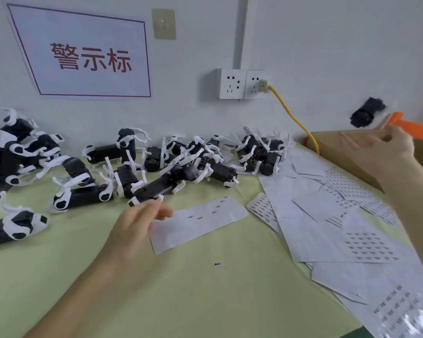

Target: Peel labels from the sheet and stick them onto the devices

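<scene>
A heap of black-and-white devices (pixel 156 167) sprawls along the back of the green tabletop (pixel 205 301), against the wall, under a sign (pixel 88 54) with red characters. In front of them the left hand (pixel 137 223) reaches forward, fingers loosely spread and holding nothing, its fingertips at the left end of a nearly used-up label sheet (pixel 200 220) lying flat on the tabletop. One small label (pixel 217 264) lies loose just nearer than that sheet. Right of it, more sheets (pixel 340 215) overlap in a pile running to the tabletop's right edge. On the wall above is a socket (pixel 242 84) with a yellow cable (pixel 293 115). Far right, the right hand (pixel 388 142) is raised over a cardboard box (pixel 347 152), fingers open; a blurred black device (pixel 366 113) is in the air just beyond it.
</scene>
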